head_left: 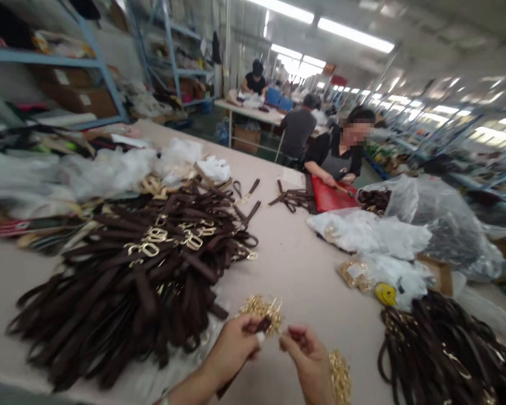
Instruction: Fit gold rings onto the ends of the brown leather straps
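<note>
Hands met at six o'clock, low in the view and just above the near table edge. The left hand (231, 346) was closed, fingers pinched on the end of a dark brown strap (259, 326) that ran down under the wrist. The right hand (306, 349) sat just beside it at about five o'clock, fingertips drawn together on something small; what it gripped was too blurred to tell. Directly past the two hands lay a small heap of gold clasps (263, 309) on the pale table (295, 264), and another gold heap (340, 377) rested against the right wrist.

At nine o'clock a large pile of brown straps (130, 281) with gold buckles spread across the table, well apart from the hands. At four o'clock a second bundle of straps (442, 349) lay along the right edge. Farther out at two o'clock were white plastic bags (362, 230), a small bag of gold parts (354, 275) and a big clear bag (438, 219).

Toward one o'clock a co-worker in dark clothes (335, 154) leaned over a red sheet (329, 197), with a few loose straps (293, 198) beside it. At eleven o'clock stood blue shelving (67, 62); at twelve, far off, more people worked at another table (257, 112).
</note>
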Demonstrator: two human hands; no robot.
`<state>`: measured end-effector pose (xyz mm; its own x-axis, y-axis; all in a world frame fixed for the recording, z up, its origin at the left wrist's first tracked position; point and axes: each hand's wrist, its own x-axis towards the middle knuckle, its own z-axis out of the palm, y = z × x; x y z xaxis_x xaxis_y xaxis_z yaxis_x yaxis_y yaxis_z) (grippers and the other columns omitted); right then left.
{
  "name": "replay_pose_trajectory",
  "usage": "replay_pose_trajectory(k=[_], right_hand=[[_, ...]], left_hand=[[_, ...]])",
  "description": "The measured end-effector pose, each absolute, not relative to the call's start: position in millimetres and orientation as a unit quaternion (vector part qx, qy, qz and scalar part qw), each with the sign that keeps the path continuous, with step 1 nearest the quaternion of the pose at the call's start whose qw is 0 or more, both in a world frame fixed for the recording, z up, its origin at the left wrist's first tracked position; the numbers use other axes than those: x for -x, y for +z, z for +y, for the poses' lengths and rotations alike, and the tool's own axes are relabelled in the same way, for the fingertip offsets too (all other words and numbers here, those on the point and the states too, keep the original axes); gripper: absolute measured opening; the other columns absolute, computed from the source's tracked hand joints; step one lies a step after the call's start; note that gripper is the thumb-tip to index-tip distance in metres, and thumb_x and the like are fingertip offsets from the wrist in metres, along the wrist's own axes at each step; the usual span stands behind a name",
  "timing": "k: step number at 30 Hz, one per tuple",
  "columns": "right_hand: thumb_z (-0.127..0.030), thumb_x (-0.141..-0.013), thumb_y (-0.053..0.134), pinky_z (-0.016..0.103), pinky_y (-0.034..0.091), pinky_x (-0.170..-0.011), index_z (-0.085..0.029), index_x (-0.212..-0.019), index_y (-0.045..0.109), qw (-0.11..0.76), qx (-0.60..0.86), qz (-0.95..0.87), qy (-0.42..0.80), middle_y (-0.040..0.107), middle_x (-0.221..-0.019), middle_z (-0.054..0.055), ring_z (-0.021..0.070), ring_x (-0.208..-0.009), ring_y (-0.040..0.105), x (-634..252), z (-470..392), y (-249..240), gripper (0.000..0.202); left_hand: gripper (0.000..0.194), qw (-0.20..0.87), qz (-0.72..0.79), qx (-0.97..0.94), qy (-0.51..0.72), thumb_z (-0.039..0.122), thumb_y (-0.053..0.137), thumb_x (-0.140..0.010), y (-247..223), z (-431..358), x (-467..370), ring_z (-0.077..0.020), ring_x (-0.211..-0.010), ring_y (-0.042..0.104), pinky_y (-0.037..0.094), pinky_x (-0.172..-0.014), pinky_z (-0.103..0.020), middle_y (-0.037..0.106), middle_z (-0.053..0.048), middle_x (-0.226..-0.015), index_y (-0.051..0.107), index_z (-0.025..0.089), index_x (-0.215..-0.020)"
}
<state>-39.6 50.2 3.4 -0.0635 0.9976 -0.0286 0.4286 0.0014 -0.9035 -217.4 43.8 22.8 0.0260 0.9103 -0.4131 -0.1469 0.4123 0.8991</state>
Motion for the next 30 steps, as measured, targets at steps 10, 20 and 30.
replay_pose_trajectory(k=[10, 20, 30], right_hand=[[-0.032, -0.082, 0.065, 0.027, 0.049, -0.074, -0.018, -0.089, 0.063, 0.403, 0.53, -0.581, 0.467, 0.066, -0.084, 0.003, 0.0156, -0.079, 0.061, 74.9, 42.4, 15.1, 0.016], [-0.034, -0.084, 0.062, 0.031, 0.049, -0.079, -0.018, -0.09, 0.064, 0.41, 0.551, -0.597, 0.415, 0.067, -0.086, 0.005, 0.0177, -0.083, 0.062, 74.4, 37.2, 9.1, 0.017], [-0.032, -0.074, 0.073, 0.032, 0.053, -0.077, -0.018, -0.108, 0.051, 0.457, 0.538, -0.424, 0.567, 0.068, -0.095, 0.006, 0.0182, -0.085, 0.066, 75.8, 38.8, 15.0, 0.043]], left_hand=[[0.028, 0.636, 0.532, -0.331, 0.452, 0.012, 0.056, -0.065, 31.8, 31.8, 221.6, -0.0111, -0.062, 0.052, 0.046, -0.052, -0.021, 0.058, 0.001, -0.071, 0.067, 0.012, -0.091], [0.024, 0.596, 0.531, -0.395, 0.455, 0.009, 0.052, -0.066, 24.3, 27.9, 220.0, -0.0118, -0.064, 0.049, 0.042, -0.055, -0.022, 0.054, 0.0, -0.071, 0.067, 0.013, -0.084], [0.023, 0.579, 0.533, -0.445, 0.427, 0.011, 0.055, -0.072, 29.2, 26.5, 220.0, -0.0142, -0.074, 0.052, 0.044, -0.061, -0.022, 0.06, -0.003, -0.082, 0.069, 0.015, -0.089]])
